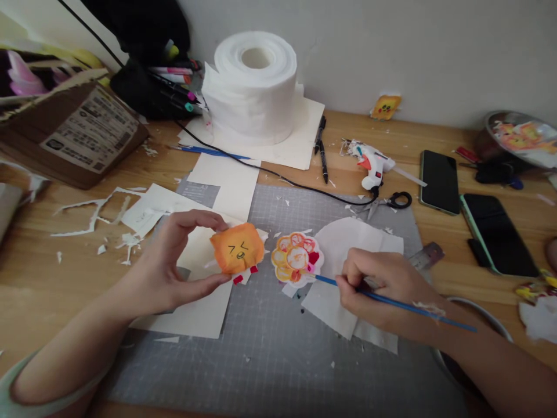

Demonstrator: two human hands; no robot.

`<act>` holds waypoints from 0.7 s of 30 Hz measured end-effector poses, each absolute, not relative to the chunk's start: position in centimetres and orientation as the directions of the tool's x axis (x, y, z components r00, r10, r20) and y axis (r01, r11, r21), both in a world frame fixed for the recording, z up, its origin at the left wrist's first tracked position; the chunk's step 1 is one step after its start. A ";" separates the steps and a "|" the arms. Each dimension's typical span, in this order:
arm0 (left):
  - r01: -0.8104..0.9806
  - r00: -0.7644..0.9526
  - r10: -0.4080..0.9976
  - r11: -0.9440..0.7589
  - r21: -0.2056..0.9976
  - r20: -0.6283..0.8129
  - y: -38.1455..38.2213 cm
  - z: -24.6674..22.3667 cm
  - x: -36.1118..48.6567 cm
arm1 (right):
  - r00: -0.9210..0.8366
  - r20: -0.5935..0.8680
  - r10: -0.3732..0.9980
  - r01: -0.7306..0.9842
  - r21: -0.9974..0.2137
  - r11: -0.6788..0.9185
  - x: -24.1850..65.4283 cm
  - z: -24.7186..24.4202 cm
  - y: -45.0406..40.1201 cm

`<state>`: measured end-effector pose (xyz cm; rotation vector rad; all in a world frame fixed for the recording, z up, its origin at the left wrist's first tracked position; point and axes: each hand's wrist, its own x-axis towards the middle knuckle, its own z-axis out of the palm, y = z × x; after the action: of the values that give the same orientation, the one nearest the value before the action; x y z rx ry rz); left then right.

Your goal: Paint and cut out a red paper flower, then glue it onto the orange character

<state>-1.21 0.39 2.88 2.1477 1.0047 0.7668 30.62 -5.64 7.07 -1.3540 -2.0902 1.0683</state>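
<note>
Between thumb and fingers, my left hand (pixel 174 261) holds up an orange puffy paper figure (pixel 238 248) with a drawn winking face and small red feet. My right hand (pixel 374 284) is closed round a blue paintbrush (pixel 404 303). The brush tip rests on or just over a flower-shaped palette (pixel 298 258) smeared with orange, yellow, red and pink. That palette lies on the grey cutting mat (pixel 278 360), right of the orange figure. White tissue sheets (pixel 335 290) lie partly under my right hand. Pale card pieces (pixel 209 307) lie beneath my left hand.
Behind the mat stand a big tissue roll (pixel 256 93) and a cardboard box (pixel 82 133). A white glue gun (pixel 369 165), its black cord (pixel 278 174), scissors (pixel 398 200) and two phones (pixel 439 181) lie at the back and right. A metal bowl (pixel 487 136) holds painted pieces.
</note>
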 end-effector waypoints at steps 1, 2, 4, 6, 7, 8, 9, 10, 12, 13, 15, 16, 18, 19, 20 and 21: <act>0.441 0.540 0.809 -0.507 0.741 0.232 0.4 2.9 -1.2 | -0.450 -0.047 0.892 0.567 -0.786 0.245 30.7 7.0 -5.6; 0.443 0.542 0.808 -0.509 0.738 0.231 0.4 2.8 -1.2 | -0.469 -0.052 0.881 0.568 -0.782 0.256 30.7 7.0 -5.6; 0.440 0.546 0.805 -0.512 0.738 0.233 0.3 2.8 -1.3 | -0.477 -0.053 0.877 0.574 -0.774 0.265 30.7 7.0 -5.6; 0.430 0.552 0.800 -0.516 0.741 0.236 0.3 2.9 -1.2 | -0.449 -0.027 0.893 0.580 -0.769 0.268 30.7 7.1 -5.6; 0.427 0.556 0.797 -0.517 0.741 0.236 0.3 2.9 -1.2 | -0.448 -0.011 0.894 0.577 -0.767 0.280 30.7 7.1 -5.6; 0.428 0.558 0.796 -0.518 0.741 0.234 0.3 2.9 -1.2 | -0.456 -0.006 0.890 0.575 -0.765 0.290 30.7 7.1 -5.6; 0.431 0.557 0.797 -0.517 0.740 0.232 0.3 2.9 -1.2 | -0.470 -0.014 0.883 0.574 -0.764 0.293 30.7 7.2 -5.6; 0.433 0.556 0.798 -0.517 0.738 0.232 0.2 3.0 -1.2 | -0.476 -0.028 0.879 0.576 -0.765 0.288 30.7 7.2 -5.6; 0.435 0.555 0.797 -0.521 0.735 0.237 0.3 3.0 -1.1 | -0.454 -0.042 0.890 0.586 -0.767 0.263 30.7 7.3 -5.7; 0.437 0.552 0.798 -0.524 0.732 0.241 0.3 3.0 -1.1 | -0.443 -0.043 0.896 0.589 -0.767 0.254 30.7 7.4 -5.7; 0.439 0.548 0.798 -0.529 0.726 0.250 0.2 3.0 -1.1 | -0.451 -0.040 0.892 0.593 -0.760 0.266 30.6 7.4 -5.8; 0.441 0.545 0.800 -0.528 0.726 0.251 0.2 3.0 -1.1 | -0.461 -0.049 0.886 0.601 -0.751 0.272 30.6 7.5 -5.8; 0.441 0.537 0.804 -0.524 0.729 0.254 0.2 3.0 -1.0 | -0.460 -0.050 0.887 0.625 -0.727 0.283 30.5 7.5 -5.8; 0.437 0.538 0.804 -0.524 0.731 0.254 0.2 3.0 -1.0 | -0.445 -0.032 0.895 0.632 -0.719 0.289 30.5 7.5 -5.8; 0.434 0.539 0.803 -0.522 0.734 0.253 0.2 3.0 -1.0 | -0.439 -0.013 0.898 0.630 -0.718 0.297 30.4 7.5 -5.8; 0.431 0.538 0.805 -0.518 0.739 0.250 0.2 3.0 -1.0 | -0.444 0.001 0.896 0.620 -0.721 0.308 30.4 7.5 -5.8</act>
<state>-0.98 0.19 3.03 2.1585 0.9953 0.7844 30.43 -5.76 7.54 -1.3505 -2.1771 0.9269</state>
